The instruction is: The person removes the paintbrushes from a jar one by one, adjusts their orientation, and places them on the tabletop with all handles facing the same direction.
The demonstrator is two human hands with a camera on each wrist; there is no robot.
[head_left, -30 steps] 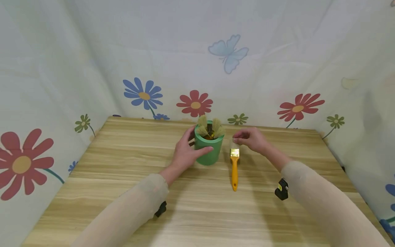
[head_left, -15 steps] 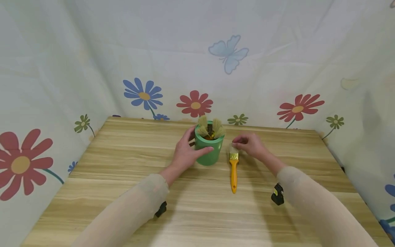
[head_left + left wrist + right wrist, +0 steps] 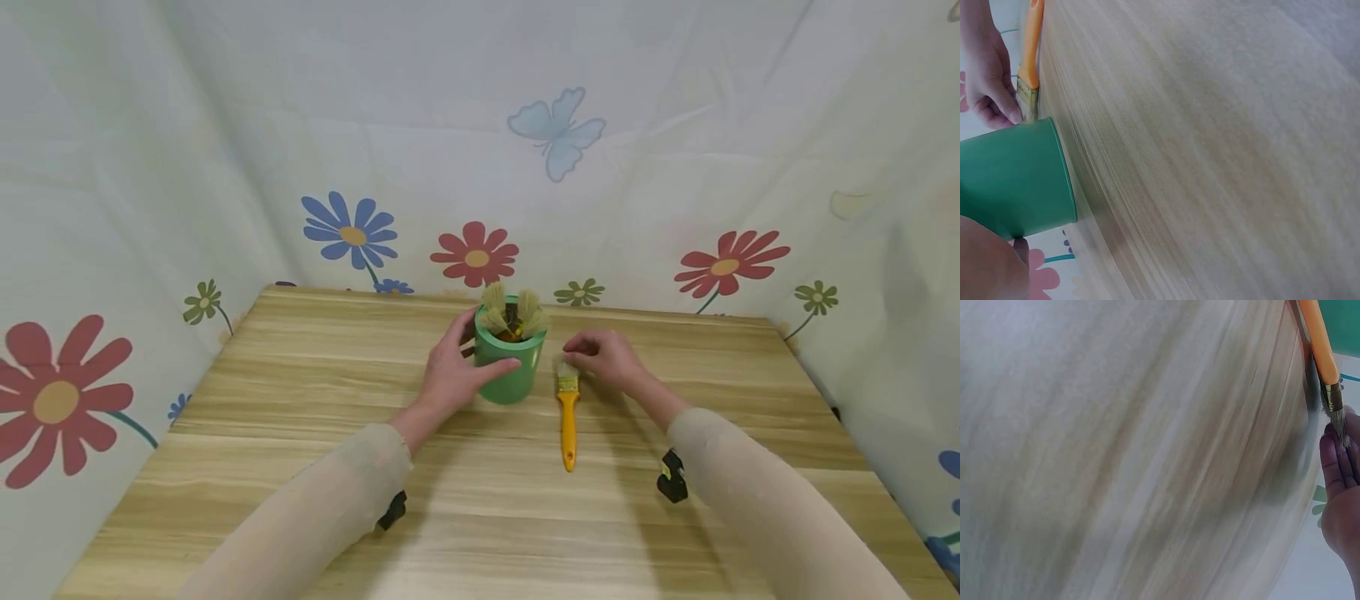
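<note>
My left hand (image 3: pixel 450 371) grips a green cup (image 3: pixel 506 375) round its side, with the thumb across the front. Bristle ends of brushes (image 3: pixel 531 315) stick up out of the cup. Just right of it lies a paintbrush (image 3: pixel 568 421) with an orange handle and a gold metal band, its handle pointing toward me. My right hand (image 3: pixel 609 360) pinches that brush by its pale bristles. In the right wrist view the bristles (image 3: pixel 1340 425) sit between thumb and fingers. The left wrist view shows the cup's green wall (image 3: pixel 1016 178) close beside the brush's bristle end.
Both hands are over a wood-grain table (image 3: pixel 315 400). Behind it hangs a pale cloth (image 3: pixel 420 125) printed with flowers and a butterfly. Black devices (image 3: pixel 672 477) are strapped at both wrists.
My right hand has moved slightly left and toward me, and the brush has shifted a little nearer with it. The left hand and the cup have stayed in place.
</note>
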